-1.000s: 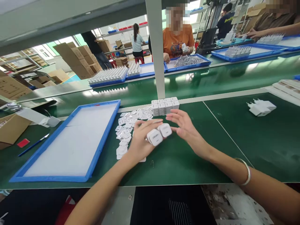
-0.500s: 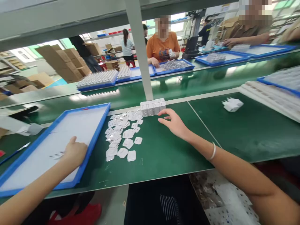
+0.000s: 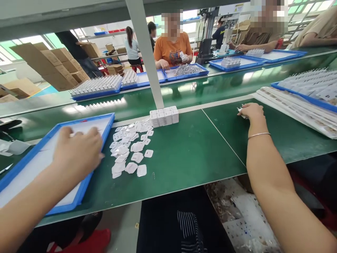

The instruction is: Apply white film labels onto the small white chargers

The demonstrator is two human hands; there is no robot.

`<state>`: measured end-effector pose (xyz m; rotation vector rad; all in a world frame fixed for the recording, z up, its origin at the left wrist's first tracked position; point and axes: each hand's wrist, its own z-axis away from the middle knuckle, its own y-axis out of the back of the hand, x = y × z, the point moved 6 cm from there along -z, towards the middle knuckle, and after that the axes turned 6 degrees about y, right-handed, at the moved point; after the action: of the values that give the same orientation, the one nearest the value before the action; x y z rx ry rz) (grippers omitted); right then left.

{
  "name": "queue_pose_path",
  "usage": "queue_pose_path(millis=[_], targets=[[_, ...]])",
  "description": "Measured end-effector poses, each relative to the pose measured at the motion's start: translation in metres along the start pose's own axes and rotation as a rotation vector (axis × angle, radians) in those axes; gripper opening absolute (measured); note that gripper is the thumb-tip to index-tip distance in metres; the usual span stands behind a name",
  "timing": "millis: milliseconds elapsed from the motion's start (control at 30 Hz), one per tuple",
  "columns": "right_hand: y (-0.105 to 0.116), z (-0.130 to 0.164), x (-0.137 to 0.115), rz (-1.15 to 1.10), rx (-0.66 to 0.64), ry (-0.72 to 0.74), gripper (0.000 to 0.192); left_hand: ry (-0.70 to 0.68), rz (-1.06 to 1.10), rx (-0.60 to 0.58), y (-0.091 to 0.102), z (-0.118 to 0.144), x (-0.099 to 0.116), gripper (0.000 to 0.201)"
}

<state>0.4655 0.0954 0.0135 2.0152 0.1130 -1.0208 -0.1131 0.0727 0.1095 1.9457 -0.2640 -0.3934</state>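
Note:
My right hand [image 3: 253, 113] has its fingers around a white plug charger [image 3: 242, 113] on the green tabletop, covering most of it. Over the blue-rimmed white tray [image 3: 112, 121] hangs my left hand [image 3: 79, 149], fingers bent and smeared by motion; I cannot make out whether anything is in it. Between the hands lies a loose spread of flat white squares [image 3: 141, 170]. Behind them stand neat stacks of similar white pieces [image 3: 168, 116].
A white post [image 3: 147, 56] rises behind the stacks. At the right, a blue tray of white plugs [image 3: 310, 88] rests on layered white trays [image 3: 297, 114]. Across the green conveyor [image 3: 184, 88], a person in orange [image 3: 172, 49] works beside more blue trays.
My right hand has moved right from beside the stacks onto the plug charger and closed around it. My left hand has lifted and its fingers have changed pose. The view has shifted slightly.

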Motion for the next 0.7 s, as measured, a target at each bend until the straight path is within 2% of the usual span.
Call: queue_pose_path(millis=[100, 167, 267, 367, 433, 500, 533, 600, 700], targets=[[-0.006, 0.007, 0.006, 0.097, -0.013, -0.221, 0.026, -0.059, 0.016, 0.013, -0.003, -0.010, 0.065, 0.039], [-0.008, 0.013, -0.003, 0.106, -0.025, -0.248, 0.035, -0.112, 0.078, 0.036, -0.018, -0.012, 0.100, 0.037], [-0.018, 0.022, -0.037, 0.058, -0.081, -0.129, 0.043, -0.129, 0.185, 0.118, -0.038, -0.013, 0.133, 0.044], [-0.038, 0.046, -0.095, 0.005, -0.146, 0.068, 0.055, -0.184, 0.279, 0.195, -0.047, -0.017, 0.158, 0.047], [-0.059, 0.075, -0.138, -0.048, -0.232, 0.197, 0.072, -0.253, 0.278, 0.208, -0.050, -0.022, 0.172, 0.047], [-0.090, 0.117, -0.179, -0.255, -0.543, 0.339, 0.073, -0.292, 0.226, 0.202, -0.055, -0.026, 0.177, 0.048], [-0.102, 0.139, -0.192, -0.355, -0.685, 0.338, 0.068, -0.301, 0.196, 0.199, -0.058, -0.027, 0.177, 0.049], [-0.117, 0.174, -0.208, -0.464, -0.847, 0.342, 0.058, -0.317, 0.150, 0.189, -0.067, -0.026, 0.171, 0.047], [-0.130, 0.201, -0.211, -0.594, -0.960, 0.305, 0.055, -0.351, 0.152, 0.181, -0.082, -0.020, 0.159, 0.039]])
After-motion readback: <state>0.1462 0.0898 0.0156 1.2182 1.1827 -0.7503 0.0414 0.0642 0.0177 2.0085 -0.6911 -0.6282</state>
